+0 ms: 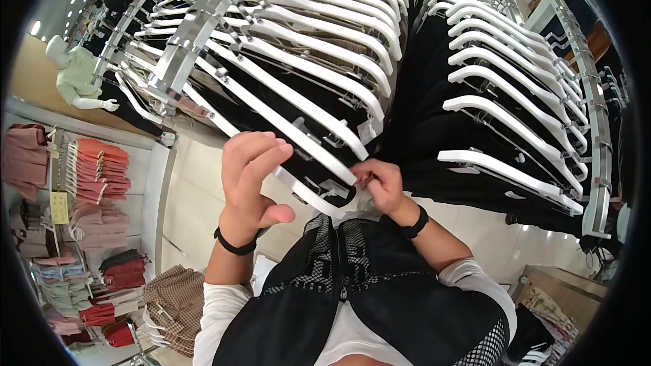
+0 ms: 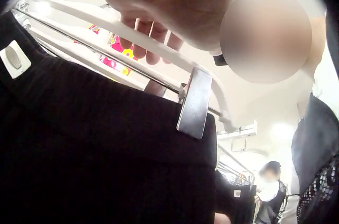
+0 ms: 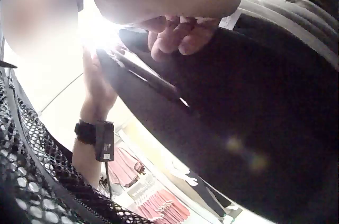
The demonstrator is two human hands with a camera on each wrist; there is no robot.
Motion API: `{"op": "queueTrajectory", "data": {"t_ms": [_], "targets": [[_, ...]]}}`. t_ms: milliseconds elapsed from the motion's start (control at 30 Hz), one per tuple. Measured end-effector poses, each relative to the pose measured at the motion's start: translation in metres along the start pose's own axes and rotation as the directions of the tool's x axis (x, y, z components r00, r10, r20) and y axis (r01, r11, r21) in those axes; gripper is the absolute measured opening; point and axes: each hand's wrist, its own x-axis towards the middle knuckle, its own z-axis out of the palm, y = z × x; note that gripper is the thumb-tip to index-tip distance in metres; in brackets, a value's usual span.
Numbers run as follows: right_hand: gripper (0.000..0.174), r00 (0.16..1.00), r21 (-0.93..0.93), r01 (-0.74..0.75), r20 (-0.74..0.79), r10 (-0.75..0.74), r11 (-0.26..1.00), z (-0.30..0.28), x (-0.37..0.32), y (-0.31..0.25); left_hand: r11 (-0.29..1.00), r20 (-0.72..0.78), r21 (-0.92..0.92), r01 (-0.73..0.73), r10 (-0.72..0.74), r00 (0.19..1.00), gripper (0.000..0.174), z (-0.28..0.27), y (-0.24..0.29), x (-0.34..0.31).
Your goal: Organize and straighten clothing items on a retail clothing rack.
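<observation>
My left hand is raised over the front of the left rack, thumb and fingers apart with nothing between them. Right under it hangs a white hanger. In the left wrist view, black trousers hang from that hanger by a metal clip. My right hand is at the front ends of the hangers, with bent fingers. The right wrist view has its fingers against black trousers; I cannot tell whether they pinch the cloth.
Left and right metal racks carry rows of white hangers with dark trousers. Folded and hung clothes line a wall shelf at left, near a mannequin. A checked garment hangs lower left. Another person stands farther off.
</observation>
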Motion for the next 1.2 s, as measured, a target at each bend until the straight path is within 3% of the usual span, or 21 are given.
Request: {"op": "queueTrajectory", "data": {"t_ms": [33, 133, 233, 267, 367, 400, 433, 500, 567, 667, 767, 867, 900, 933, 1000, 1167, 1200], "targets": [[0.046, 0.997, -0.006, 0.048, -0.058, -0.049, 0.999, 0.003, 0.002, -0.001, 1.000, 0.007, -0.009, -0.027, 0.027, 1.000, 0.079, 0.000, -0.002, -0.001], [0.049, 0.970, -0.044, 0.009, -0.242, -0.020, 0.999, 0.017, 0.000, 0.013, 0.993, 0.047, -0.033, -0.114, 0.115, 0.992, 0.076, -0.004, -0.010, -0.001], [0.049, 0.961, 0.185, -0.051, -0.259, 0.098, 0.981, 0.024, -0.011, 0.022, 0.985, 0.048, -0.051, -0.165, 0.167, 0.985, 0.074, -0.007, -0.017, -0.004], [0.046, 0.990, 0.153, 0.001, -0.138, 0.020, 0.988, 0.017, -0.016, 0.031, 0.983, 0.041, -0.057, -0.174, 0.176, 0.983, 0.074, -0.008, -0.019, -0.005], [0.043, 0.998, -0.198, 0.048, -0.041, -0.058, 0.979, 0.022, -0.009, 0.004, 0.977, -0.028, -0.075, -0.199, 0.197, 0.980, 0.072, -0.015, -0.031, -0.014], [0.045, 0.985, -0.252, 0.003, -0.168, -0.047, 0.968, 0.033, -0.008, 0.001, 0.977, -0.055, -0.084, -0.196, 0.192, 0.980, 0.071, -0.018, -0.037, -0.018], [0.046, 0.964, -0.143, -0.069, -0.264, 0.029, 0.987, 0.039, -0.011, 0.009, 0.977, -0.067, -0.087, -0.192, 0.187, 0.980, 0.069, -0.023, -0.044, -0.022], [0.045, 0.938, -0.178, -0.004, -0.343, -0.058, 0.984, 0.047, -0.009, 0.006, 0.977, -0.078, -0.093, -0.192, 0.185, 0.980, 0.065, -0.036, -0.057, -0.029], [0.036, 0.870, -0.171, -0.015, -0.487, -0.071, 0.985, 0.052, -0.020, 0.033, 0.975, -0.091, -0.148, -0.166, 0.153, 0.984, 0.061, -0.044, -0.073, -0.035], [0.033, 0.778, -0.095, -0.072, -0.628, -0.004, 0.993, 0.061, -0.024, 0.026, 0.973, -0.088, -0.201, -0.115, 0.099, 0.991, 0.056, -0.053, -0.094, -0.044], [0.028, 0.731, -0.104, -0.098, -0.683, 0.001, 0.990, 0.067, -0.032, 0.027, 0.970, -0.070, -0.231, -0.078, 0.063, 0.996, 0.048, -0.058, -0.116, -0.051], [0.039, 0.697, -0.051, -0.061, -0.717, 0.006, 0.997, 0.087, -0.022, 0.004, 0.971, -0.079, -0.238, -0.020, 0.001, 0.997, 0.041, -0.062, -0.134, -0.056], [0.045, 0.677, -0.015, -0.031, -0.736, 0.010, 0.999, 0.093, -0.019, -0.001, 0.973, -0.074, -0.227, 0.034, -0.052, 0.996, 0.047, -0.064, -0.140, -0.058], [0.058, 0.696, -0.091, -0.117, -0.718, 0.016, 0.989, 0.094, -0.020, -0.007, 0.969, -0.110, -0.239, 0.064, -0.093, 0.990, 0.046, -0.064, -0.148, -0.061], [0.058, 0.712, -0.095, -0.051, -0.701, -0.031, 0.994, 0.094, -0.026, 0.004, 0.962, -0.163, -0.243, 0.121, -0.163, 0.973, 0.040, -0.064, -0.163, -0.066], [0.058, 0.691, -0.124, -0.106, -0.722, -0.017, 0.987, 0.104, -0.042, 0.011, 0.918, -0.276, -0.333, 0.215, -0.313, 0.909, 0.037, -0.058, -0.195, -0.077], [0.051, 0.685, -0.119, -0.129, -0.729, 0.002, 0.985, 0.113, -0.033, -0.003, 0.902, -0.289, -0.362, 0.235, -0.348, 0.892, 0.037, -0.056, -0.200, -0.078]]}}
